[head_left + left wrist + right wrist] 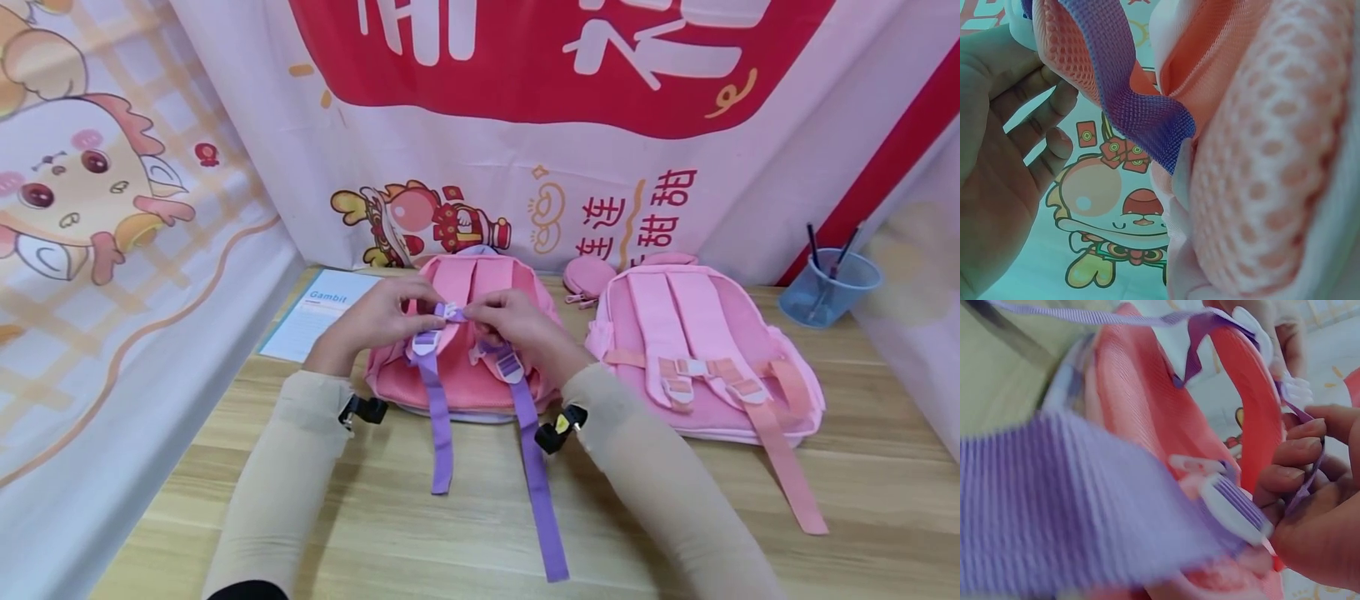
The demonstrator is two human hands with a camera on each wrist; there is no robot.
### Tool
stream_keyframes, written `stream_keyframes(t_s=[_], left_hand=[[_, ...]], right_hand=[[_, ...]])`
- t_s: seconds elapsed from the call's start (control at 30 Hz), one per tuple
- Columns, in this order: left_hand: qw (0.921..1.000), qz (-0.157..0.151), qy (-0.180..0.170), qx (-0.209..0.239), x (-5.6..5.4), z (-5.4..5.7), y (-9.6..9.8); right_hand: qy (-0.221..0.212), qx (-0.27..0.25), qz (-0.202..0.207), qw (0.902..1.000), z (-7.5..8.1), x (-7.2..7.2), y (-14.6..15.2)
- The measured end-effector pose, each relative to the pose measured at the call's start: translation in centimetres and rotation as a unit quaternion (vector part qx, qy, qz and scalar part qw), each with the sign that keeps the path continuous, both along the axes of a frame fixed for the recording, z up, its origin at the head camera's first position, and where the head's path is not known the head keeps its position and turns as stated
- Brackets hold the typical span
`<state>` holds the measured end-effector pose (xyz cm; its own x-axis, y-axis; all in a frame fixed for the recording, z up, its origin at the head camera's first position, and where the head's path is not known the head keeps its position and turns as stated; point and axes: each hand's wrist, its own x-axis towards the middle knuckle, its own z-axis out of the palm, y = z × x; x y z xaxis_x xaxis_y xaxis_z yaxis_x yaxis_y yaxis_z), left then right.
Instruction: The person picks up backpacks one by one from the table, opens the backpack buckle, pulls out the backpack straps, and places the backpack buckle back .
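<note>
A pink backpack (472,379) with purple webbing straps lies on the table, its shoulder straps facing up. Between those shoulder straps, a white buckle (452,312) sits on a narrow purple chest strap. My left hand (386,315) pinches the strap at the buckle's left side; in the left wrist view its other fingers (1050,115) are bent and hold nothing. From the right, my right hand (521,321) grips the narrow purple strap (1316,462), which runs through its curled fingers. White adjusters (426,342) hang below both hands, with long purple tails trailing onto the table.
A second pink backpack (720,350) lies to the right, its chest buckle (693,367) joined. Behind it is a round pink pouch (588,275). A blue mesh pen cup (828,292) stands far right. At left lies a notebook (318,312). Printed cloth hangs behind the table.
</note>
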<state>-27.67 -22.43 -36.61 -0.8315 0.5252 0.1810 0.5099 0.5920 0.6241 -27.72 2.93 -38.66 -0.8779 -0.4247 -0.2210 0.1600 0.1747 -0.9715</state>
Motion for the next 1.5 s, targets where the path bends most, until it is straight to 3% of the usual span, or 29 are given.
stream_keyframes(t_s=[0.13,0.5,0.8,1.23,1.5], left_hand=[[1.0000,0.007,-0.001,-0.002,0.1,0.2,-0.1],[1.0000,0.001,0.001,0.005,-0.1,-0.1,0.0],[1.0000,-0.004,-0.004,0.004,-0.1,-0.1,0.2],[0.9999,0.004,-0.013,-0.001,0.1,-0.1,-0.2],[0.9997,0.003,-0.024,0.002,0.0,-0.1,0.0]], right_hand=[[0.017,0.018,0.014,0.9996,0.2,0.0,0.7],[-0.005,-0.032,-0.024,0.9992,-0.4,0.1,-0.4],[-0.012,-0.043,-0.019,0.9988,-0.2,0.3,-1.2],[-0.043,-0.016,-0.001,0.9989,0.1,0.3,0.7],[-0.030,-0.012,-0.006,0.9994,0.3,0.4,0.6]])
